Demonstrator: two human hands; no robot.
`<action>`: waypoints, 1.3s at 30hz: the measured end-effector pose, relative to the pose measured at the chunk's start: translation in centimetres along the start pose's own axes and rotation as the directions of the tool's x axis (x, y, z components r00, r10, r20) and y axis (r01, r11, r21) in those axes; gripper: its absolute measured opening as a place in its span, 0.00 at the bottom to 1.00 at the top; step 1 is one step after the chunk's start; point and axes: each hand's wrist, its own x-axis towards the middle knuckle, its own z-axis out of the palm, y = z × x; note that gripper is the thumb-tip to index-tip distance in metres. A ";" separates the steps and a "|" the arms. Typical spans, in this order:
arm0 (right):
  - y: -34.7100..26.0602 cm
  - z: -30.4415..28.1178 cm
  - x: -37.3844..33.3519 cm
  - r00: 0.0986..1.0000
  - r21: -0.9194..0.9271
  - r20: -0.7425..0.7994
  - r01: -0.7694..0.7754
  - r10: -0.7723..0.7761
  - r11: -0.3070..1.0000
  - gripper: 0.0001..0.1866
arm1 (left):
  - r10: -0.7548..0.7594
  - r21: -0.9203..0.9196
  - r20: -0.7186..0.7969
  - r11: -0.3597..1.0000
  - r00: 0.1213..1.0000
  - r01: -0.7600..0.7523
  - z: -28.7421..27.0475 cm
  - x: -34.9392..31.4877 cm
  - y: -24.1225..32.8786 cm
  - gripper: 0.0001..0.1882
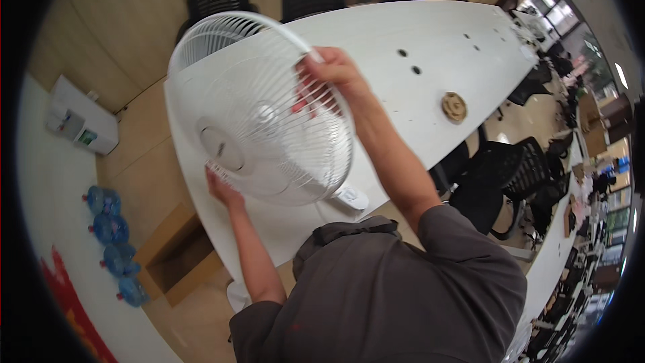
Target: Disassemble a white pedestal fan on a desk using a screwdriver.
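Observation:
A large round white fan guard of thin wire ribs, with a round hub plate, is held tilted above the near left end of the white table. My right hand is closed around its rim at the upper right, with some fingers showing through the ribs. Low on the left side, my left hand grips the guard's lower edge; part of its fingers is hidden behind it. Pale fan parts show blurred through the ribs. Just under the guard, a white fan piece with a control panel lies near the table's front edge.
A round brown object sits on the table to the right. An open cardboard box and several blue water bottles stand on the floor at left. Black chairs line the far side, with another black chair at right.

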 end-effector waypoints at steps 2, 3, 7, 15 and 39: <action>1.5 -2.7 0.1 0.995 0.034 -0.078 0.072 -0.069 0.997 0.18 | -0.018 0.022 -0.038 1.000 0.999 0.019 0.6 0.3 -0.7 0.26; 1.8 -4.2 -0.1 0.993 0.028 -0.094 0.071 -0.068 0.997 0.19 | -0.046 -0.026 -0.001 0.999 0.999 0.046 0.4 0.5 -1.0 0.27; 5.4 -10.5 -0.6 0.965 0.193 -0.261 0.088 -0.035 0.977 0.18 | -0.144 -0.265 0.128 0.949 0.981 0.173 -0.5 0.0 -1.4 0.32; 9.8 -13.8 -1.7 0.991 0.636 -0.052 0.127 -0.122 0.761 0.17 | -0.175 -0.217 0.145 0.955 0.974 0.203 -0.9 -0.8 0.6 0.37; -19.3 -7.0 -15.6 0.901 -0.886 -0.306 -0.152 -0.306 0.438 0.14 | 0.185 0.415 0.002 0.894 0.983 -0.169 0.1 -2.3 -1.0 0.29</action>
